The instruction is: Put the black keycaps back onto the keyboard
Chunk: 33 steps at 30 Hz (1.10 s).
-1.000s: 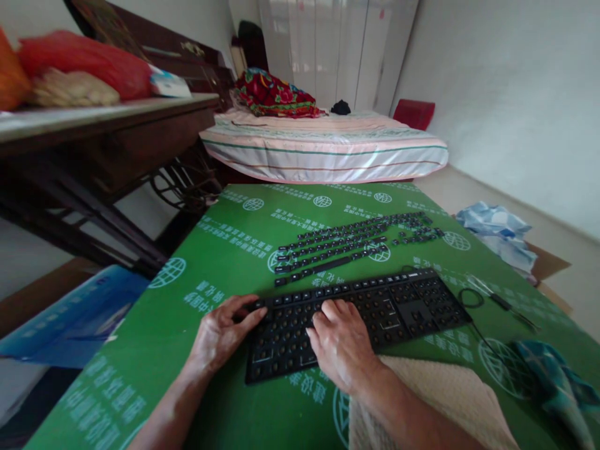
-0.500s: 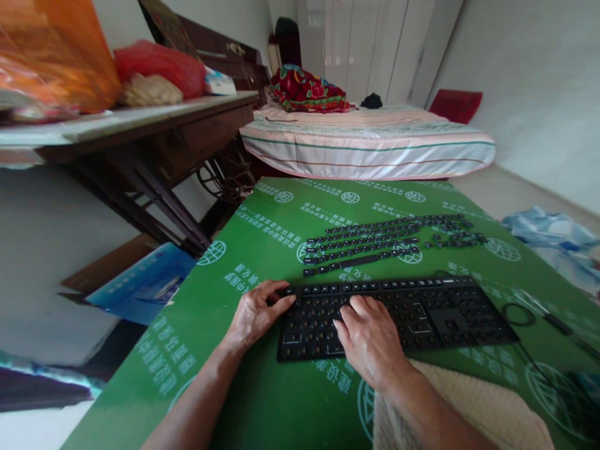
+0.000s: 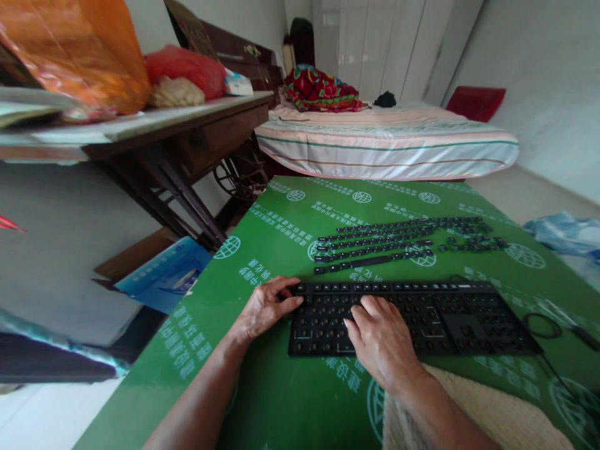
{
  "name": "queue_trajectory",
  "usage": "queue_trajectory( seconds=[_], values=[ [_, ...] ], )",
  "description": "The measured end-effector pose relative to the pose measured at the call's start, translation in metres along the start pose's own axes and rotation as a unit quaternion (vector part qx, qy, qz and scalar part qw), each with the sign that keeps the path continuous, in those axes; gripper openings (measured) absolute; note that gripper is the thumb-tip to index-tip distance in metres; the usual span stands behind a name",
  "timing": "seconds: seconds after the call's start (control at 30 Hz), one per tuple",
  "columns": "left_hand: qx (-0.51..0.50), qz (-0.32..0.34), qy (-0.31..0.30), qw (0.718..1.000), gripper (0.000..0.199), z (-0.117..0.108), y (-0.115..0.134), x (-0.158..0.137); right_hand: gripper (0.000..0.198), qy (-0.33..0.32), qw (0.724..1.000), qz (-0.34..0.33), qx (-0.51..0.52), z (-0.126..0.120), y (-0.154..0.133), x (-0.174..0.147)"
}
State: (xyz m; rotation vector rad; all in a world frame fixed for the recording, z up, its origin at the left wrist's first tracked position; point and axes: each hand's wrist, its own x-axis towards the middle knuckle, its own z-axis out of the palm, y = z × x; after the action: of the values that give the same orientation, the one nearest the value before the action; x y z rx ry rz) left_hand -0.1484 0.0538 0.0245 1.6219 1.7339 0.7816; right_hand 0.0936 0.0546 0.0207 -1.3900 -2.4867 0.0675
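A black keyboard (image 3: 462, 325) lies on the green tabletop; most of its keycaps are off and bare key posts show, while the top row of keys is in place. My left hand (image 3: 268, 306) grips its upper left corner, thumb on the face and fingers at the back edge. Over the keyboard's middle rests my right hand (image 3: 380, 334), fingers curled and the thumb bent towards them; its fingertips are partly hidden, and anything between them cannot be made out. Beyond the keyboard, loose black keycaps (image 3: 375, 244) are laid out in rows.
A beige cloth (image 3: 462, 406) lies under my right forearm. At the right are a coiled cable (image 3: 541, 325) and a thin tool with a dark handle (image 3: 584, 337). A side table (image 3: 182, 122) with bags stands left; a bed (image 3: 389, 144) is behind.
The camera view has turned slightly left, so everything sits further right in the picture. Both hands keep about the same places on the keyboard.
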Motion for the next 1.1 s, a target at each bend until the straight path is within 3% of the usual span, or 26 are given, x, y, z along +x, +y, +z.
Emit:
queue_trajectory(
  seconds=[0.2,0.6,1.1],
  values=[
    [-0.004,-0.007,-0.026,1.000,0.048,-0.003,-0.001,-0.001,0.016,-0.003,1.000,-0.003,-0.003,-0.002,-0.001,0.000],
    [0.038,0.010,-0.015,0.999,0.049,-0.001,-0.005,0.000,0.015,0.003,1.000,-0.003,-0.007,-0.001,-0.001,-0.002],
    [0.123,0.016,0.043,0.991,0.056,0.012,0.010,-0.002,0.013,0.004,1.000,-0.009,-0.024,-0.004,-0.004,-0.001]
  ],
)
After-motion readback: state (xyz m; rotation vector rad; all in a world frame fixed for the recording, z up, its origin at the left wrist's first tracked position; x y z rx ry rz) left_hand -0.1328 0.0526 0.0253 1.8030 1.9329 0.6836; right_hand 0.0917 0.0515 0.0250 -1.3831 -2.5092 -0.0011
